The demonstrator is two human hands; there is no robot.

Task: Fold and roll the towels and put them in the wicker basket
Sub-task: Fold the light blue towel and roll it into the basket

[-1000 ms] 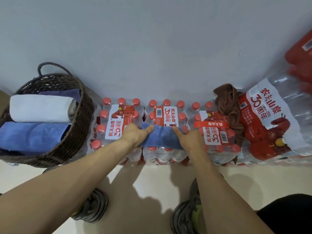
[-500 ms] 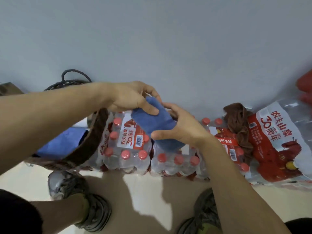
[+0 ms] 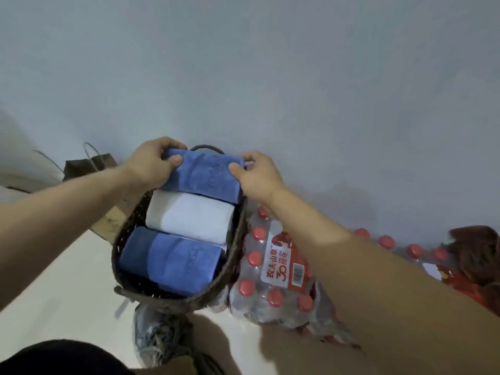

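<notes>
A dark wicker basket (image 3: 235,255) stands on the floor by the wall. Over its far end I hold a rolled blue towel (image 3: 203,175). My left hand (image 3: 151,165) grips the roll's left end and my right hand (image 3: 255,175) grips its right end. Inside the basket lie a rolled white towel (image 3: 189,217) in the middle and another rolled blue towel (image 3: 173,263) at the near end. A crumpled brown towel (image 3: 479,253) lies on the water packs at the far right.
Shrink-wrapped packs of red-capped water bottles (image 3: 273,277) sit right of the basket along the wall. A brown paper bag (image 3: 89,165) stands behind the basket on the left. My shoe (image 3: 159,339) is on the pale floor just before the basket.
Both hands lifted the rolled blue towel off the water packs and carried it left to the far end of the basket. The view swung left with them.
</notes>
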